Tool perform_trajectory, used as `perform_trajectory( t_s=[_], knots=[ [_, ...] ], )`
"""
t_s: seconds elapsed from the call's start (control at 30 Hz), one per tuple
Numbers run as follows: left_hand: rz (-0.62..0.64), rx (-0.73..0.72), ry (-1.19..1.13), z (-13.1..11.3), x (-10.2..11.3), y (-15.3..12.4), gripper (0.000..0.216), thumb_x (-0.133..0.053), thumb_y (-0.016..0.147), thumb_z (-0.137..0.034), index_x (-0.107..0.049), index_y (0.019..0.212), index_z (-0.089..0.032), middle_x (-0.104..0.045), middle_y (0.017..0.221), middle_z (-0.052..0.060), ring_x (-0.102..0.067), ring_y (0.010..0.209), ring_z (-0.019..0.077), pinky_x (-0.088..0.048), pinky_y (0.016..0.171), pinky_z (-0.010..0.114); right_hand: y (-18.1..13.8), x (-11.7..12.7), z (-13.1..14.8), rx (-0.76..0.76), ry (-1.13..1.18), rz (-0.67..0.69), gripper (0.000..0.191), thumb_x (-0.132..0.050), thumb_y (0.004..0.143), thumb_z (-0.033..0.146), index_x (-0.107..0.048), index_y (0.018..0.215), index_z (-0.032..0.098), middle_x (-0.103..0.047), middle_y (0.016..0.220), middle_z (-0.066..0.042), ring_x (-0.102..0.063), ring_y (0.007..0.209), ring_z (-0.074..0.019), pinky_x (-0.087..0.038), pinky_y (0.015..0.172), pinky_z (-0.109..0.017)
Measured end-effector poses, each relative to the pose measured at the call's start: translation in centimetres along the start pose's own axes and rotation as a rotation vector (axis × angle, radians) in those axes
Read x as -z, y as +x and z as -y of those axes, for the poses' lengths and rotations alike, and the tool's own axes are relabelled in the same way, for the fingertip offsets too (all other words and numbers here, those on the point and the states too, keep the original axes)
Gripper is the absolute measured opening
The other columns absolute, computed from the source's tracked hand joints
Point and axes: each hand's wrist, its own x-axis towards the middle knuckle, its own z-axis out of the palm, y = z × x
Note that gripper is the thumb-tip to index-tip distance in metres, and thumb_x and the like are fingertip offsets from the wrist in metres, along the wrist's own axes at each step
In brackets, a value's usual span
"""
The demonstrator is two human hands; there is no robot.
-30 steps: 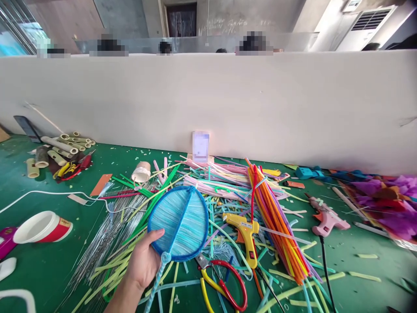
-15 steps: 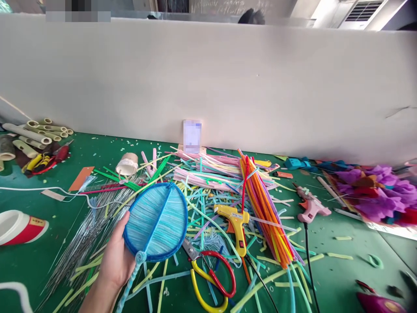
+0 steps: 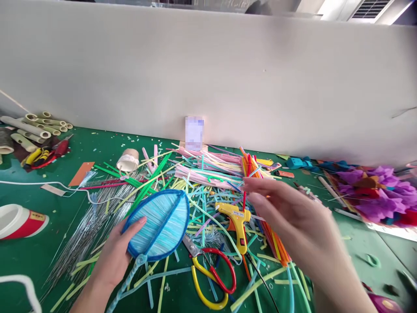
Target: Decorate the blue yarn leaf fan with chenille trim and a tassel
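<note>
- My left grip (image 3: 114,256) is closed on the blue leaf (image 3: 159,221): my thumb lies on its face and my other fingers are under it
- The blue leaf is flat and egg-shaped with a pointy top. Thin light and dark blue threads run across it in stripes. A fuzzy blue rim goes all the way round, and one fuzzy rib runs down the middle
- A twisted pale blue stem (image 3: 126,281) hangs from the bottom of the leaf, next to my wrist
- I hold the leaf tilted, low over the green worktop (image 3: 32,256). Under it is a spread of thin shiny silver wires (image 3: 94,221) and flat green and yellow strips
- My right grip (image 3: 293,221) is blurry. Its fingers are bunched together by the bundle of fuzzy orange sticks (image 3: 276,245). I cannot tell if they hold or touch anything
- The yellow glue gun (image 3: 236,217) lies between my two hands. It is hard, smooth plastic
- The scissors (image 3: 211,278) lie just beside the leaf's lower edge. They have one red loop handle and one yellow one
- At the far left a red and white paper cup (image 3: 19,219) lies on its side
- Pale hollow tubes (image 3: 32,128) are stacked at the back left
- A fluffy purple heap (image 3: 381,191) sits at the right
</note>
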Motion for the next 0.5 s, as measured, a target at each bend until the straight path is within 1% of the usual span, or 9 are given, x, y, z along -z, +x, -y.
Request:
perform_trajectory(
  t_s=[0.07,0.1,0.13,0.2,0.23,0.27,0.33,0.4,0.5],
  knots=[
    [0.047,-0.032,0.074,-0.4,0.4,-0.2,0.058,-0.088,0.066,-0.024,-0.068,0.12,-0.021,-0.079,0.1,0.008,-0.076,0.094,0.0313,-0.065,0.073,0.034,3.2,-1.1,-0.4,0.039,-0.227,0.172,0.02,-0.063,0.091,0.038,-0.077,0.1,0.028,-0.078,0.092,-0.003,-0.072,0.078,-0.0221,-0.057,0.068,-0.032],
    [0.054,-0.048,0.095,-0.5,0.5,-0.3,0.062,-0.09,0.063,-0.025,-0.068,0.121,-0.022,-0.079,0.1,0.007,-0.076,0.093,0.0314,-0.065,0.072,0.033,4.5,-1.6,-0.7,0.036,-0.341,0.249,0.02,-0.061,0.092,0.033,-0.077,0.101,0.026,-0.078,0.09,-0.003,-0.072,0.078,-0.022,-0.057,0.072,-0.032],
    [0.051,-0.06,0.099,-0.6,0.7,-0.3,0.064,-0.091,0.061,-0.025,-0.067,0.121,-0.022,-0.08,0.099,0.007,-0.076,0.092,0.0315,-0.065,0.071,0.033,5.6,-2.2,-1.1,0.036,-0.453,0.33,0.021,-0.059,0.092,0.029,-0.077,0.104,0.025,-0.078,0.094,-0.004,-0.072,0.082,-0.0223,-0.056,0.076,-0.032],
    [0.028,-0.076,0.066,-0.6,1.1,-0.4,0.064,-0.09,0.062,-0.025,-0.067,0.121,-0.023,-0.08,0.098,0.006,-0.076,0.091,0.0317,-0.065,0.07,0.034,7.1,-3.5,-2.0,0.022,-0.645,0.496,0.025,-0.058,0.092,0.024,-0.075,0.111,0.024,-0.078,0.105,-0.006,-0.072,0.092,-0.0235,-0.054,0.078,-0.031],
    [0.016,-0.078,0.041,-0.5,1.3,-0.3,0.063,-0.088,0.063,-0.025,-0.066,0.121,-0.023,-0.08,0.098,0.006,-0.077,0.09,0.0316,-0.065,0.07,0.034,7.6,-4.1,-2.4,0.01,-0.713,0.567,0.026,-0.058,0.092,0.022,-0.076,0.111,0.024,-0.078,0.105,-0.007,-0.072,0.093,-0.0238,-0.054,0.077,-0.03],
    [0.001,-0.076,0.023,-0.5,1.5,-0.3,0.062,-0.087,0.063,-0.025,-0.066,0.122,-0.024,-0.08,0.098,0.006,-0.077,0.089,0.0316,-0.065,0.07,0.035,8.1,-4.7,-2.8,-0.003,-0.75,0.611,0.025,-0.059,0.09,0.02,-0.077,0.107,0.024,-0.078,0.102,-0.008,-0.073,0.091,-0.0242,-0.053,0.075,-0.03],
    [-0.013,-0.064,0.006,-0.4,1.9,-0.1,0.064,-0.086,0.065,-0.024,-0.064,0.125,-0.025,-0.079,0.099,0.006,-0.077,0.089,0.0314,-0.065,0.07,0.036,8.8,-5.7,-3.4,-0.018,-0.785,0.652,0.022,-0.06,0.088,0.017,-0.08,0.095,0.021,-0.078,0.094,-0.01,-0.073,0.086,-0.0244,-0.053,0.073,-0.03],
    [-0.011,-0.044,0.002,-0.4,2.2,0.0,0.068,-0.087,0.065,-0.024,-0.062,0.129,-0.026,-0.079,0.101,0.007,-0.077,0.091,0.0315,-0.064,0.07,0.035,9.3,-6.3,-3.7,-0.018,-0.799,0.654,0.021,-0.06,0.086,0.016,-0.08,0.088,0.02,-0.077,0.092,-0.011,-0.073,0.086,-0.0245,-0.052,0.074,-0.03],
    [0.023,-0.014,0.002,-0.4,2.3,0.0,0.068,-0.088,0.066,-0.03,-0.061,0.129,-0.026,-0.079,0.102,0.006,-0.076,0.094,0.0312,-0.064,0.071,0.033,9.7,-6.6,-3.7,0.001,-0.813,0.633,0.021,-0.059,0.087,0.017,-0.079,0.092,0.023,-0.077,0.096,-0.008,-0.071,0.095,-0.0238,-0.051,0.076,-0.028]
  ],
)
